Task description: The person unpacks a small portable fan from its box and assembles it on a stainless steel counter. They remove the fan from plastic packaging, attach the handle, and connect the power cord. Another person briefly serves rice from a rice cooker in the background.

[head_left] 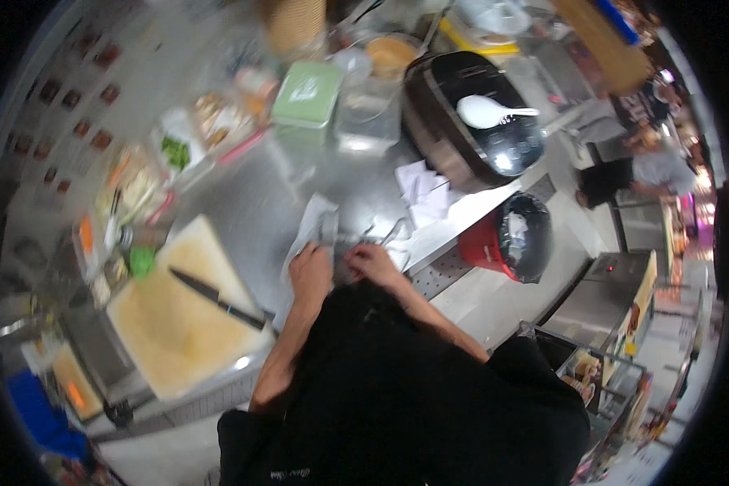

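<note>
Both my hands are at the near edge of the steel worktop (340, 174), close together. My left hand (310, 271) is closed at the lower end of a narrow grey strip (330, 231); blur hides what its fingers hold. Close to its right, my right hand (373, 263) has its fingertips pinched together; whatever is between them is too small to make out. White paper or film (306, 231) lies under and beside the left hand. Beyond the right hand is a thin, dark, looped thing (393, 232) whose kind I cannot tell.
A cutting board (150, 324) with a dark knife (206, 293) lies to the left. Bagged vegetables (134, 182) and a green-lidded box (308, 93) line the back. A rice cooker (437, 121) bearing a white rice paddle (486, 112) stands right, above a red bin (484, 243).
</note>
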